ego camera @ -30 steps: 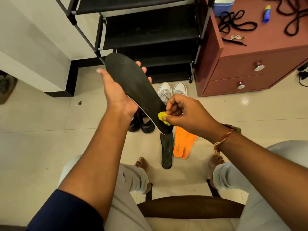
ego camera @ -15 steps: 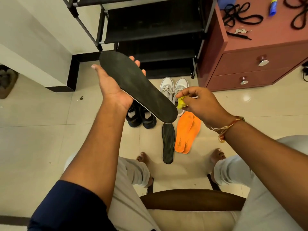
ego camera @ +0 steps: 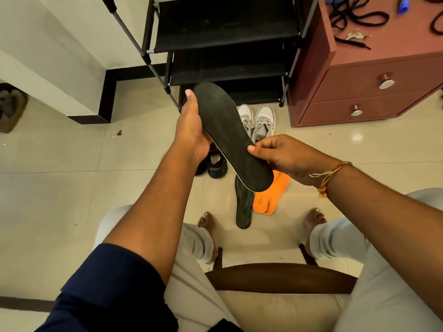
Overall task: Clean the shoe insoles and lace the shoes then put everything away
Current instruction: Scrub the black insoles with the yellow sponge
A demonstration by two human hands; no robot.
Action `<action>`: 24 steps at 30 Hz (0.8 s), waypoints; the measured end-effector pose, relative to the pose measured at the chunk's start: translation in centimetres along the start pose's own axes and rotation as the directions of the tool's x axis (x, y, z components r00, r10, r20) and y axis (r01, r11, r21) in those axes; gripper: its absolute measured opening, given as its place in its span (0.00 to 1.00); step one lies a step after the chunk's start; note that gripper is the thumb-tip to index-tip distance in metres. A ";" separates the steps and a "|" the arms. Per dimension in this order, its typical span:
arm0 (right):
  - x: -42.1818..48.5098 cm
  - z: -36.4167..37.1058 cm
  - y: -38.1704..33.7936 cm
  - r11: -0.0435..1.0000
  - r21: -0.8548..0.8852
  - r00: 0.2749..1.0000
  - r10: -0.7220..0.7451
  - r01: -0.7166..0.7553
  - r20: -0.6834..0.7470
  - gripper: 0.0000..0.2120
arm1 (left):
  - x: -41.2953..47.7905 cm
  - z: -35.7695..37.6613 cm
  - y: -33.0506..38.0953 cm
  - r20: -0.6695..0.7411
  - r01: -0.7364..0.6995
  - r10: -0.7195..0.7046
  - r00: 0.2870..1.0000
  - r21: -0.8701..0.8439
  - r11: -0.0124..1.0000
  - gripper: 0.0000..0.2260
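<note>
The black insole sits in mid-frame, held off the floor between 2 hands, its long axis running on a diagonal from its toe at upper left, near the foot of the shoe rack, down to its heel at lower right, above the orange insoles. The left hand cradles the toe half from the left side, thumb laid up along the edge and fingers curled behind where they cannot be seen. The right hand pinches the right edge near the heel half, thumb on the dark upper face and fingers tucked under; whether it also has a cloth in it cannot be told. So each hand owns 1 end, and the right is the nearer to the heel. Directly below the heel on the floor lies a second black insole, lengthwise toward the bottom of the frame, touching the orange pair beside it. The white sneakers stand just behind, toes toward the rack, and the black shoes lie under the left wrist. Any turning or setting down would probably pivot about that diagonal, with the floor pile straight beneath.
</note>
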State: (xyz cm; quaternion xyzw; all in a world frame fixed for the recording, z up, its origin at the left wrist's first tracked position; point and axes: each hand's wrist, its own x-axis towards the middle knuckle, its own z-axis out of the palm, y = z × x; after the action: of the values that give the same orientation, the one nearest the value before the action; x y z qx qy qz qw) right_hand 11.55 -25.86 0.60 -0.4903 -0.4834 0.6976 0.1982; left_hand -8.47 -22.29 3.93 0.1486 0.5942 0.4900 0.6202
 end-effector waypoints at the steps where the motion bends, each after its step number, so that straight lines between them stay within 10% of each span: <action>1: 0.1 0.0 0.5 0.998 0.048 0.999 0.031 -0.029 -0.034 0.11 | 0.3 -0.4 0.0 -0.036 -0.021 0.025 0.999 0.101 0.995 0.24; 10: 4.7 4.5 10.8 0.839 0.315 0.817 0.523 -0.444 -0.241 0.07 | 1.7 -2.6 -2.0 -0.001 -0.041 0.065 0.998 0.769 0.638 0.23; 16: 10.1 9.3 20.0 0.759 0.307 0.708 0.648 -0.574 -0.281 0.17 | 4.8 -2.8 -5.5 0.131 -0.063 -0.184 0.974 0.940 0.335 0.26; 24: 15.5 14.8 28.1 0.779 0.112 0.743 0.624 -0.617 -0.243 0.14 | 6.8 -2.6 -8.1 0.244 -0.231 -0.297 0.923 0.970 0.076 0.29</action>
State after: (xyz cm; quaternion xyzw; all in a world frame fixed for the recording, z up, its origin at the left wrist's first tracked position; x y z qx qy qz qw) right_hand -2.74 -34.06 -30.65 -0.7097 -0.2532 0.6570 0.0241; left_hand -8.54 -21.84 -7.01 0.6079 0.6360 -0.1003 0.4646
